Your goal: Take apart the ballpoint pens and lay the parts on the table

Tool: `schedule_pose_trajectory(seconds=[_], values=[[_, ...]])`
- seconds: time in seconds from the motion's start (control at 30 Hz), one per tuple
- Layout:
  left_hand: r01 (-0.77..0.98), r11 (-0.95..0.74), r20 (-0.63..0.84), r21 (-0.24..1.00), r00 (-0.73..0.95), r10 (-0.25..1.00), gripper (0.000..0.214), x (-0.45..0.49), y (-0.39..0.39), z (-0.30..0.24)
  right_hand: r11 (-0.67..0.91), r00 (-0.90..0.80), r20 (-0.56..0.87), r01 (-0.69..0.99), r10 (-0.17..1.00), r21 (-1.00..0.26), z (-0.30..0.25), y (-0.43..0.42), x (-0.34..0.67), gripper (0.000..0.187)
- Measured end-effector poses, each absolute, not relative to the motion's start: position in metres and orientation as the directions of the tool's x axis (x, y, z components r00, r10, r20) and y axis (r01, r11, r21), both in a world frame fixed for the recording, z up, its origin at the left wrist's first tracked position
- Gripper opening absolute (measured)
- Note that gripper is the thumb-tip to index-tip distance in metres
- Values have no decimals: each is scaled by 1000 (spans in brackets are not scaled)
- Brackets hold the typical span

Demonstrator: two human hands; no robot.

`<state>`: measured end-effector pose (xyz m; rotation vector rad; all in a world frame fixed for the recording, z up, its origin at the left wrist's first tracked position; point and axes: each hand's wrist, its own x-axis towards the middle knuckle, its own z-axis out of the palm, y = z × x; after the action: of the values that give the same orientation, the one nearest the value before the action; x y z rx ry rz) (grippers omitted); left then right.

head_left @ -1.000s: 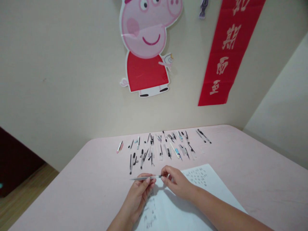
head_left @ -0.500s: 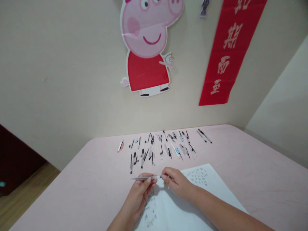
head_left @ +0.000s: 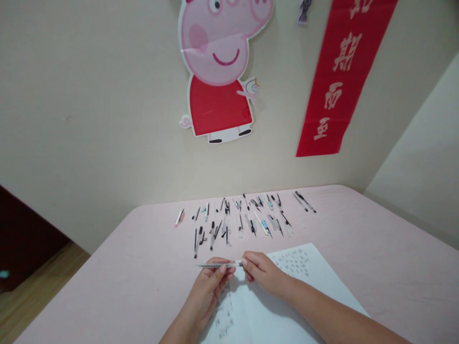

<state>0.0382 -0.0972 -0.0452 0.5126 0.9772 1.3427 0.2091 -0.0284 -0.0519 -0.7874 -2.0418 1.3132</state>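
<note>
A slim grey pen (head_left: 211,265) lies level between my two hands, its pointed end to the left. My left hand (head_left: 214,282) pinches it around the middle of the barrel, thumb on top. At the pen's right end, my right hand (head_left: 261,272) is closed on its dark tip; what exactly sits under those fingers is hidden. Both hands are over the white paper (head_left: 279,315), which carries rows of handwritten marks. Beyond them, several pen parts (head_left: 226,234) such as barrels, caps and refills lie in two rough rows.
The pink-covered table (head_left: 107,286) runs up to the wall. Two dark pens (head_left: 305,202) lie apart at the back right. A pig cutout (head_left: 220,105) and a red banner (head_left: 328,110) hang on the wall.
My right hand has shifted very slightly right and down, its fingers curled more closely at the pen's end. My left hand and the pen are nearly still.
</note>
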Motion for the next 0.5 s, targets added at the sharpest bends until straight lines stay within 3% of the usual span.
schedule_pose_trajectory(seconds=[0.23, 0.5], values=[[-574, 217, -302, 789, -56, 952, 24, 39, -98, -42, 315, -637, 153, 149, 756, -938, -56, -25, 210, 51], [-538, 259, -308, 802, -3, 951, 32, 39, -98, -43, 503, -626, 205, 345, 753, -792, -53, -25, 214, 41]])
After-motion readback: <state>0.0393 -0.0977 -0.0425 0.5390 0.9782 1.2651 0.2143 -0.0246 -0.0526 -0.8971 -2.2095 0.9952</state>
